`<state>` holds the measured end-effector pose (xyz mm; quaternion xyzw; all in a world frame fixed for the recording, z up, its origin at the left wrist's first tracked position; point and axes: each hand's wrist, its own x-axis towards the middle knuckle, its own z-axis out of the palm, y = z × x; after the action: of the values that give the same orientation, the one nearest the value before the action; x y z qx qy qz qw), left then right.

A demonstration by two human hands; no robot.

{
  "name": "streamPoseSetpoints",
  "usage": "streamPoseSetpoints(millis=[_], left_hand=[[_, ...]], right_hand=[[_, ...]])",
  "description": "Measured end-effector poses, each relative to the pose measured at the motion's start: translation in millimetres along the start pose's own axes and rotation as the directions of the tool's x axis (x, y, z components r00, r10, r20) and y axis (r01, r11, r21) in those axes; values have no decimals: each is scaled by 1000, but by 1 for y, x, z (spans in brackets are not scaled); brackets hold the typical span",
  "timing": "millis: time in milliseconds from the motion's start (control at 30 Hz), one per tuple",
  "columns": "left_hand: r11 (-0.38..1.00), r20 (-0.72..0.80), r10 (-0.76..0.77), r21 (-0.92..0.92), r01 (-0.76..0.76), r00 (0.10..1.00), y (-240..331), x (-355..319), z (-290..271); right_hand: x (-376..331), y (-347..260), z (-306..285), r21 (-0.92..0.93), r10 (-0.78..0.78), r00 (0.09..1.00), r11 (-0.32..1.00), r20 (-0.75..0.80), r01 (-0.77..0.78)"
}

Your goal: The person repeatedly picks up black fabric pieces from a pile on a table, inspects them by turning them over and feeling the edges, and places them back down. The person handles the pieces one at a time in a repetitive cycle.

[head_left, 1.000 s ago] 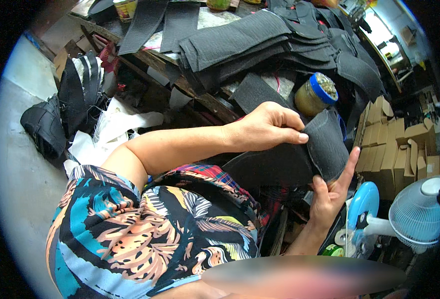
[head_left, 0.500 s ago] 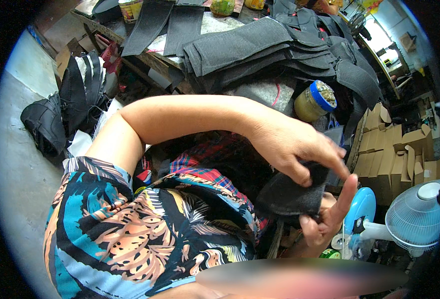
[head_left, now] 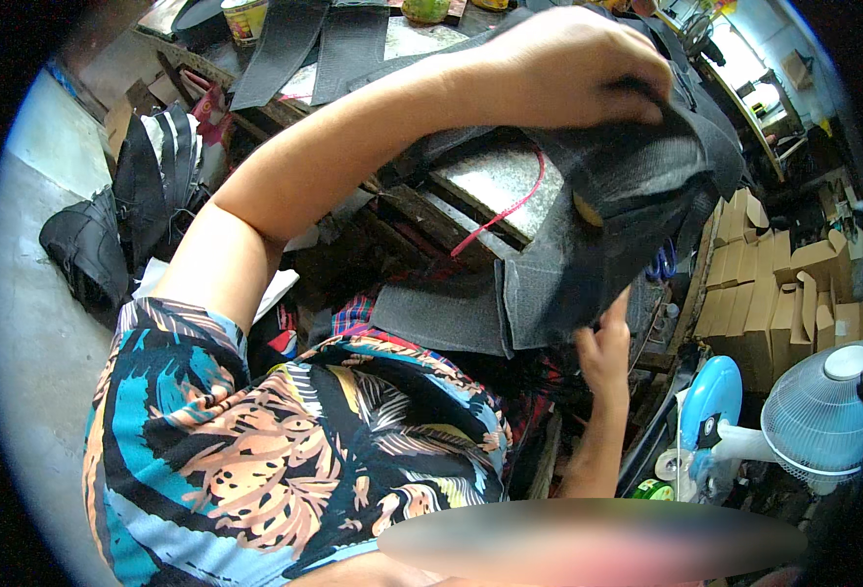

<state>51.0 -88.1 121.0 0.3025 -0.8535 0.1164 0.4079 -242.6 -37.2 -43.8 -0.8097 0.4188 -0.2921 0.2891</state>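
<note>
My left hand (head_left: 588, 68) is raised over the workbench, its fingers closed on a long black fabric strip (head_left: 637, 181). The strip hangs down toward my right hand (head_left: 607, 347), which pinches its lower edge. Close to my right hand, more flat black fabric pieces (head_left: 441, 315) lie over the bench's near edge and my lap. A yellowish bit of a jar (head_left: 586, 209) peeks out beside the lifted strip; the rest of it is hidden. Under my left forearm lies a pink cord (head_left: 509, 210) on the pale bench top (head_left: 480, 186).
Further black strips (head_left: 348, 54) lie at the back of the bench near a tin can (head_left: 245, 20). Cardboard boxes (head_left: 759, 284) and a blue and white fan (head_left: 818, 416) stand at the right. Bundled black pieces (head_left: 153, 181) sit at the left. Blue scissor-like handles (head_left: 661, 262) show beside the strip.
My left hand has moved up and away from my right hand and now grips the black strip. My right hand has shifted up slightly. The jar is now mostly covered.
</note>
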Motion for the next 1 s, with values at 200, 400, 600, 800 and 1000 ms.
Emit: streamPoseSetpoints(millis=[200,400,600,800,1000], left_hand=[[947,-302,-278,-245,208,912,-32,-4,-41],[524,116,-592,-696,491,797,-59,-11,-65],[532,33,-487,-781,327,873,-40,15,-78],[601,-10,-411,-755,262,912,-40,30,-66],[854,-57,-262,-478,204,963,-113,12,-65]], right_hand=[[-1,-3,6,73,-116,992,991,55,112],[6,-5,-6,173,-68,984,984,164,39],[26,10,-15,333,-2,985,941,171,-56],[28,21,-8,389,-11,996,921,92,-26],[25,19,-7,455,17,995,888,100,-61]])
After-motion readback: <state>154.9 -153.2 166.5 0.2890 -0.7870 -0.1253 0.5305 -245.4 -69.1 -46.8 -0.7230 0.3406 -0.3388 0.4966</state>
